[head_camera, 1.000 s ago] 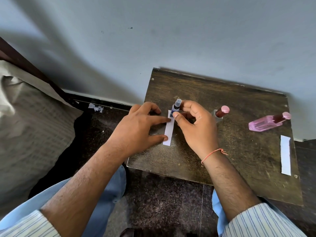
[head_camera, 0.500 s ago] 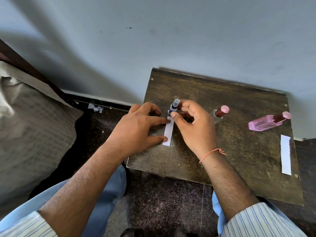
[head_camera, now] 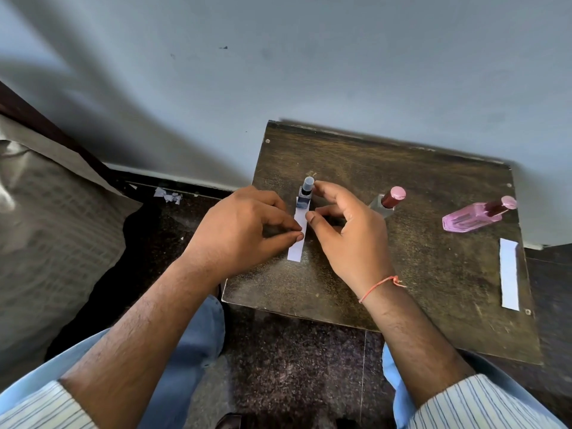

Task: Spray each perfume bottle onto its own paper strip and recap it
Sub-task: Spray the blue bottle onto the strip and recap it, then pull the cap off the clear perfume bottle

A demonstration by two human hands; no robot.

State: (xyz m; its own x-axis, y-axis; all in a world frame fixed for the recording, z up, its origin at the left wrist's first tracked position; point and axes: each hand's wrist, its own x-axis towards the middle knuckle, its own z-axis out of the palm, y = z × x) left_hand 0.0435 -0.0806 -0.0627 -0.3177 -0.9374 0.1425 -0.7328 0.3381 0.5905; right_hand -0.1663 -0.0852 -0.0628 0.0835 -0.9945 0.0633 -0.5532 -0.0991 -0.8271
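Note:
A small blue perfume bottle (head_camera: 304,200) with a clear cap stands on the far end of a white paper strip (head_camera: 296,243) on the dark wooden stool top (head_camera: 418,274). My left hand (head_camera: 244,230) pinches the strip's left edge between thumb and forefinger. My right hand (head_camera: 349,233) hovers just right of the bottle with its fingers apart. Its forefinger tip is beside the cap and its thumb tip is by the strip. A clear bottle with a maroon cap (head_camera: 387,200) stands behind my right hand. A pink bottle (head_camera: 470,218) lies on its side farther right.
A second white strip (head_camera: 509,274) lies near the stool's right edge. The stool stands against a grey wall (head_camera: 309,72). A grey cushion (head_camera: 46,227) fills the left side. Paper scraps (head_camera: 168,195) lie on the dark floor by the wall.
My right hand has opened and drawn back from the blue bottle, which now stands by itself. My left fingers have curled from lying flat to pinching the strip's edge.

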